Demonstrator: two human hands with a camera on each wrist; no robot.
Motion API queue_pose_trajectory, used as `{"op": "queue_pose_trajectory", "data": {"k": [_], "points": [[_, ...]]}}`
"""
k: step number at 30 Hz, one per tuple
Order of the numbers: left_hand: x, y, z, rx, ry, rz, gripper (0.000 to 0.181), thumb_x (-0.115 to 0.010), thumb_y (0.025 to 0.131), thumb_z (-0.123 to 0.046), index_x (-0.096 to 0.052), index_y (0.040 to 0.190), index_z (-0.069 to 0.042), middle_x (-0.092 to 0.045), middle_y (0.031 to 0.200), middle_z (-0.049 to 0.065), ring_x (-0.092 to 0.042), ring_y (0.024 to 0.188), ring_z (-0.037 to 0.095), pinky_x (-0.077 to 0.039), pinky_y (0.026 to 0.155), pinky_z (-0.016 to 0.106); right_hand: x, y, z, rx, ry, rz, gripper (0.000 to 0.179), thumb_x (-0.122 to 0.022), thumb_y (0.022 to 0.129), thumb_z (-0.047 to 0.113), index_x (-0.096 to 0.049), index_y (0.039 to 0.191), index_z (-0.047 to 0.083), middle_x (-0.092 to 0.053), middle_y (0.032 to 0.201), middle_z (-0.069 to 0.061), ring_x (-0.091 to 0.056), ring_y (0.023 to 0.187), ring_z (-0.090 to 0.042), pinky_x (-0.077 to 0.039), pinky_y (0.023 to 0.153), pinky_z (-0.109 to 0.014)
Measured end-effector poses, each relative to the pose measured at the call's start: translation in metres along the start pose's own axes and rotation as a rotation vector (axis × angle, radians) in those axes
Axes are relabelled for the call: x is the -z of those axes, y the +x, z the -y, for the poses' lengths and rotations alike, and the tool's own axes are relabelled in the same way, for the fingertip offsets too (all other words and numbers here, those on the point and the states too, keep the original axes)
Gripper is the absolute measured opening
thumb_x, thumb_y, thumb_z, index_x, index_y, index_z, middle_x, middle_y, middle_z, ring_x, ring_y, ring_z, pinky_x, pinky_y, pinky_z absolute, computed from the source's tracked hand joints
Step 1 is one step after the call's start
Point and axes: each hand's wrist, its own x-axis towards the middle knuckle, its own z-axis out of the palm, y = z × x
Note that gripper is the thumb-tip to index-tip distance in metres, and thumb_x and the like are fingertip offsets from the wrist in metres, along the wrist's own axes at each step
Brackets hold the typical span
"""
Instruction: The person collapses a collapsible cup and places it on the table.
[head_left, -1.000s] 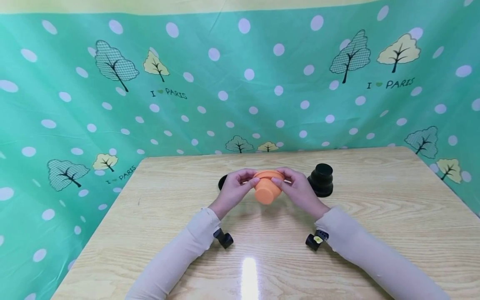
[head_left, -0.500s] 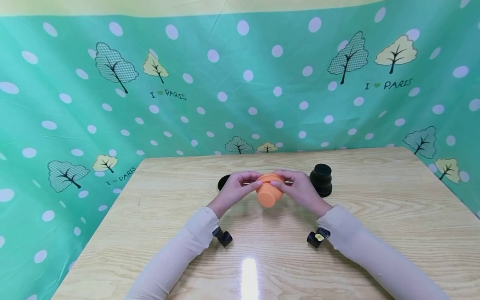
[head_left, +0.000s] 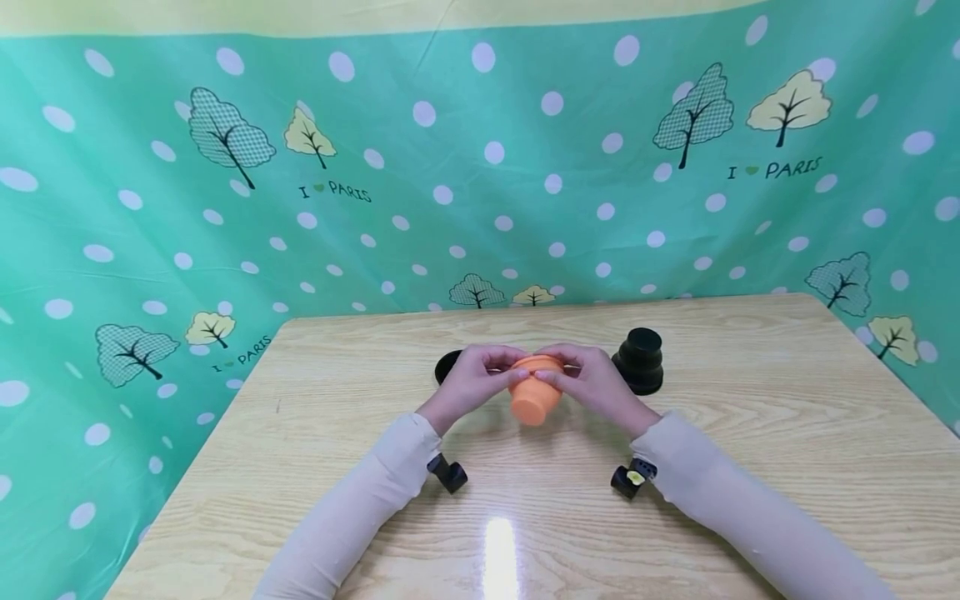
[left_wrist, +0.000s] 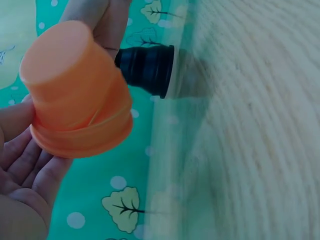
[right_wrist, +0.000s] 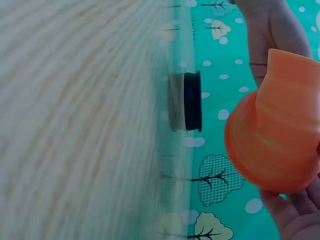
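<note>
An orange collapsible cup (head_left: 531,407), with soft ring-like folds, is held above the table between both hands. Its narrow closed base points down toward the person, and the wide rim faces away. The left hand (head_left: 480,377) grips the rim's left side, thumb on the near wall. On the right side the right hand (head_left: 596,382) pinches it the same way, the two thumbs close together. In the left wrist view the folds of the cup (left_wrist: 82,95) sit unevenly, with a slanted crease in the wall. The inside of the cup is hidden.
Behind the right hand a black stepped cup (head_left: 641,362) stands upside down on the wooden table (head_left: 360,358). A low black cup or dish (head_left: 446,367), partly hidden, sits beyond the left hand. A green patterned cloth (head_left: 420,167) hangs behind the table.
Both hands have lowered the orange cup slightly, and its tilt has shifted. The thumbs have come closer together on its near wall. The black pieces have stayed in place.
</note>
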Motion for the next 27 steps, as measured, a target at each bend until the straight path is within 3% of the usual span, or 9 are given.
{"op": "queue_pose_trajectory", "data": {"k": [8,16,19,27], "points": [[0.0,-0.003,0.005,0.007,-0.165,-0.153,0.026,-0.067,0.088,-0.013,-0.066,0.111,0.001,-0.069,0.098,0.012,-0.064,0.084,0.013,-0.055,0.077,0.031,0.008,0.001,-0.003,-0.057,0.172,-0.05,0.046,-0.071,0.085,0.024,-0.058,0.124,0.003,-0.061,0.12,-0.012,-0.06,0.109,-0.02,-0.051,0.088,-0.025],[-0.003,-0.008,0.001,0.001,-0.263,-0.225,0.027,-0.066,0.089,-0.012,-0.065,0.112,0.001,-0.067,0.099,0.009,-0.062,0.088,0.014,-0.054,0.075,0.027,0.005,0.001,-0.001,-0.074,0.358,0.007,0.05,-0.064,0.091,0.01,-0.044,0.134,-0.007,-0.05,0.131,-0.024,-0.057,0.108,-0.007,-0.05,0.089,-0.023],[-0.004,-0.009,0.002,0.011,-0.288,-0.251,0.028,-0.067,0.088,-0.01,-0.064,0.112,0.002,-0.068,0.098,0.007,-0.062,0.087,0.013,-0.052,0.074,0.022,0.001,0.002,-0.004,-0.075,0.372,-0.004,0.047,-0.063,0.091,0.01,-0.046,0.13,-0.009,-0.054,0.125,-0.022,-0.059,0.104,-0.006,-0.051,0.087,-0.022],[-0.004,-0.01,0.004,0.029,-0.376,-0.263,0.028,-0.065,0.089,-0.007,-0.061,0.114,0.006,-0.067,0.098,0.007,-0.064,0.084,0.011,-0.054,0.077,0.025,-0.006,0.003,-0.001,-0.063,0.323,-0.071,0.036,-0.064,0.091,0.015,-0.056,0.118,-0.006,-0.064,0.106,-0.01,-0.063,0.09,-0.01,-0.054,0.077,-0.022]]}}
